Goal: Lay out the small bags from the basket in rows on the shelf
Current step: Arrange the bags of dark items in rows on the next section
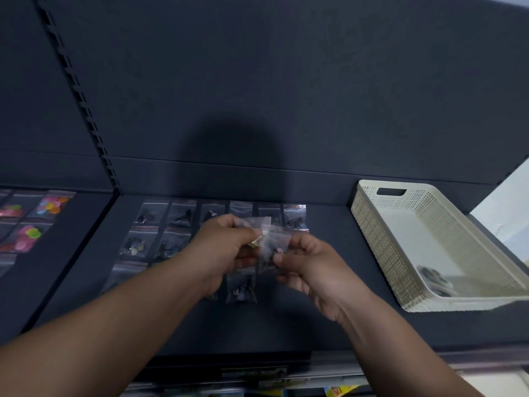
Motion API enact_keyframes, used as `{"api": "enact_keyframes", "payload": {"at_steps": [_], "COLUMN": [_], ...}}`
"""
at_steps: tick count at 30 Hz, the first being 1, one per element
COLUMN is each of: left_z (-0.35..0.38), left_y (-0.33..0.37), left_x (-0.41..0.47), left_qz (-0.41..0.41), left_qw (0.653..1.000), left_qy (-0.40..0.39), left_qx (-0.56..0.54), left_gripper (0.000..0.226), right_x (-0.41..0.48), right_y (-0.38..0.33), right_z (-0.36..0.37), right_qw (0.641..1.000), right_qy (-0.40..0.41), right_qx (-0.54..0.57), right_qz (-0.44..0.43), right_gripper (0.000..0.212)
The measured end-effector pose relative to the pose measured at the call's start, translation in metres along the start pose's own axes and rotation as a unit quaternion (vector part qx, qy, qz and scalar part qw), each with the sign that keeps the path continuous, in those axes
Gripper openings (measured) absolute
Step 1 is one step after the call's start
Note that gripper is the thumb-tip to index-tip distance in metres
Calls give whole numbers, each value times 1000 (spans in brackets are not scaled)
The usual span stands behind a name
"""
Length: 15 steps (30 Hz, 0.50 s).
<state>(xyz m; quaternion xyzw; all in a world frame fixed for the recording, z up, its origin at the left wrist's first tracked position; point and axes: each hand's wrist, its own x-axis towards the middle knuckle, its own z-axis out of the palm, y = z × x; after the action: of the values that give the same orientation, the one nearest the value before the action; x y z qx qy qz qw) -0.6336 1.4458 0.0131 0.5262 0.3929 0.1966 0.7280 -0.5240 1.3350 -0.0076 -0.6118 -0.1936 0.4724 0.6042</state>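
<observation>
Above the shelf (312, 325) rows, left hand (226, 247) and right hand (309, 265) sit close together pinching small bags (273, 243), seemingly light, limp and slippery, best taken by their edges

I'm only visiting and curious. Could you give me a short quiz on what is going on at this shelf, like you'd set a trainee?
1. True or false: the basket stands to the left of the laid-out bags.
2. What do the left hand and right hand hold between them? A) small clear bags B) a pen C) a cup
3. Fill in (near or far): the bags left in the basket lie at its ____ end.
Key: 1 false, it stands to their right; 2 A; 3 near.
</observation>
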Motion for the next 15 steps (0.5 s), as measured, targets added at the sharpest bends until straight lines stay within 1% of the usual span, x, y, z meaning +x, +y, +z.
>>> {"api": "enact_keyframes", "payload": {"at_steps": [3,6,9,11,12,13,15], "left_z": [-7,-13,-15,-15,-14,-14,-14], "left_y": [2,2,0,-1,-1,-1,-1], "left_x": [5,7,6,5,4,4,3], "left_qz": [-4,-9,-13,-14,-14,-14,-15], "left_qw": [1000,999,999,1000,1000,1000,1000], "left_qy": [24,30,28,25,23,21,18], "left_qx": [-12,-12,-10,-7,-5,-4,-2], "left_gripper": [15,13,11,11,11,11,10], "right_x": [-2,-2,0,1,2,2,-1], "right_y": [7,15,19,22,22,23,22], "right_z": [-12,-17,-12,-9,-9,-10,-12], "right_qw": [998,992,984,971,954,927,850], "right_qy": [25,52,68,92,108,120,134], "right_qx": [-55,-102,-151,-216,-277,-356,-506], "right_qz": [32,58,63,52,30,2,-49], "right_gripper": [19,23,27,28,29,31,33]}}
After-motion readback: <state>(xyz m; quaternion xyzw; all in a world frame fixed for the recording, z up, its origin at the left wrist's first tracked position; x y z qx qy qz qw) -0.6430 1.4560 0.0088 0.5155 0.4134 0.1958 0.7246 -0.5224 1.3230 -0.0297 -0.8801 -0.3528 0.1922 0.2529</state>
